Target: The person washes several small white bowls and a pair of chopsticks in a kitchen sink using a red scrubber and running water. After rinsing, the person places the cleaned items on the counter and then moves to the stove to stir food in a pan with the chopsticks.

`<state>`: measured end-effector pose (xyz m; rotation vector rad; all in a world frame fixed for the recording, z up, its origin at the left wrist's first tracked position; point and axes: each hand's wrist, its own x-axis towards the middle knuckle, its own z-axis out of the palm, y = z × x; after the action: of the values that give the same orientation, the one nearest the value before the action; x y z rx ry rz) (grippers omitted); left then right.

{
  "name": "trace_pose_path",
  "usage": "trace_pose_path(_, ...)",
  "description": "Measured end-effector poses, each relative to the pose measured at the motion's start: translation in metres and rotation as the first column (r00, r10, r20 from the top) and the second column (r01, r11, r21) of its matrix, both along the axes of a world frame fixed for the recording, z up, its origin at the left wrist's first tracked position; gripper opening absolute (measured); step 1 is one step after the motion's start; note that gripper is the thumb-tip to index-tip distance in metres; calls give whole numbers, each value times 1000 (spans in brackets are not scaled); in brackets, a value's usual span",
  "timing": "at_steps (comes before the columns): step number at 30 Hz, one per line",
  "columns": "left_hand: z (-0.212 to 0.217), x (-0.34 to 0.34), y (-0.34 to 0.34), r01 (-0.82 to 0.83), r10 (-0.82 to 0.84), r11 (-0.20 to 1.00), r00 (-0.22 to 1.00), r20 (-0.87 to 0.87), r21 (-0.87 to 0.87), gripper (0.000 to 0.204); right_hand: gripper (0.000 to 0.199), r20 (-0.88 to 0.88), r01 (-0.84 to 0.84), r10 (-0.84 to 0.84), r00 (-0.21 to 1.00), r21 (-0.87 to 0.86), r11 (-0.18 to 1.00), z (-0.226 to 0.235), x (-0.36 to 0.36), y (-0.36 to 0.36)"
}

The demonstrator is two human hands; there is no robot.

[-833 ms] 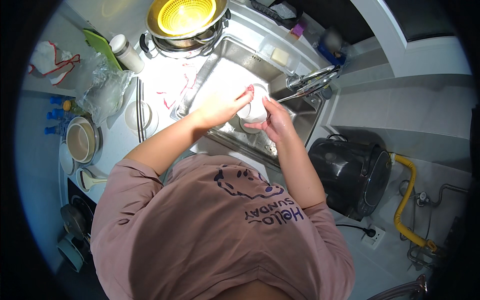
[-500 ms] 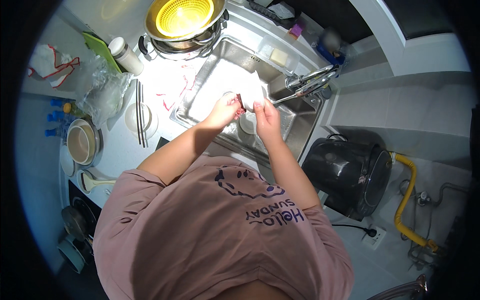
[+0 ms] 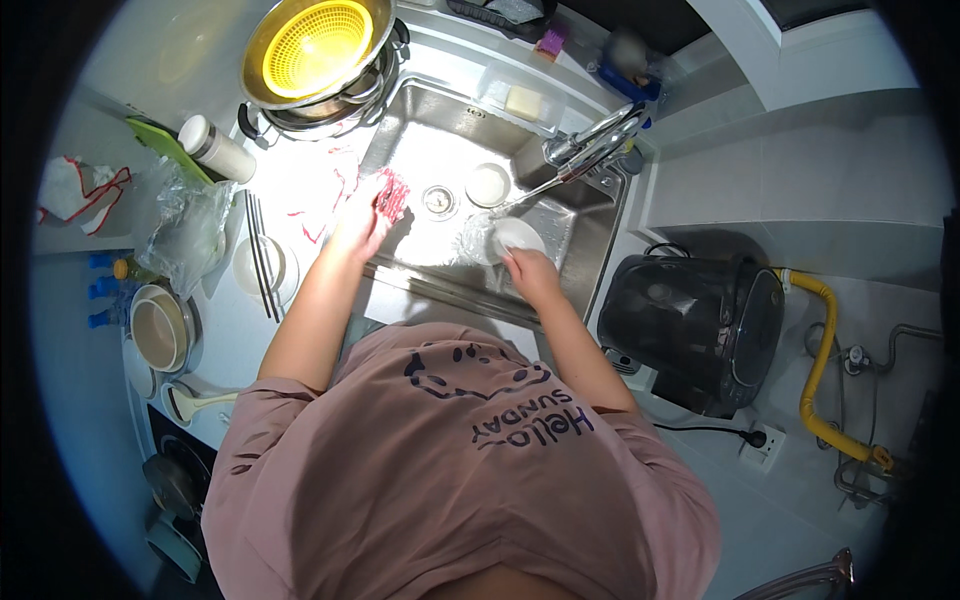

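My left hand (image 3: 362, 222) is closed on a red scrubbing cloth (image 3: 391, 194) at the left rim of the steel sink (image 3: 585, 225). My right hand (image 3: 528, 272) grips a small white bowl (image 3: 516, 237) low in the basin, and water from the faucet (image 3: 590, 150) runs onto it. Another small white bowl (image 3: 488, 185) lies on the sink floor beside the drain (image 3: 438, 201). My hands are well apart.
A pot with a yellow colander (image 3: 315, 45) stands behind the sink on the left, beside a white jar (image 3: 215, 148). On the left counter are a plate with chopsticks (image 3: 262, 265), a plastic bag (image 3: 185, 230) and stacked bowls (image 3: 155, 330). A black kettle-like appliance (image 3: 700, 320) sits on the right.
Both hands were together on the white bowl over the sink. Now the left hand has pulled away to the left with the red cloth, and the right hand has lowered the bowl under the tap.
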<state>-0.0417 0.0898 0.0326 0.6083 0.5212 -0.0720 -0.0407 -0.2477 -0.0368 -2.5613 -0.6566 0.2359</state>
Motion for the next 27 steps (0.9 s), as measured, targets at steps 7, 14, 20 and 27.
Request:
trace_pose_path(7,-37,-23,-12,83,-76,995,991,-109,58,23,21,-43,186,-232,972,-465,866,-84,15,-84)
trace_pose_path(14,-24,-33,-26,14,-30,995,985,-170,-94,34,36,-108,171,-320,941,-663,729,-82,60,-31)
trace_pose_path(20,5,-36,-28,-70,19,982,961,-275,-176,45,27,260,38,0,966,-141,989,-158,116,5)
trace_pose_path(27,-1,-56,-23,-123,92,986,965,-248,-113,39,12,-58,-36,36,998,8,999,-190,160,16)
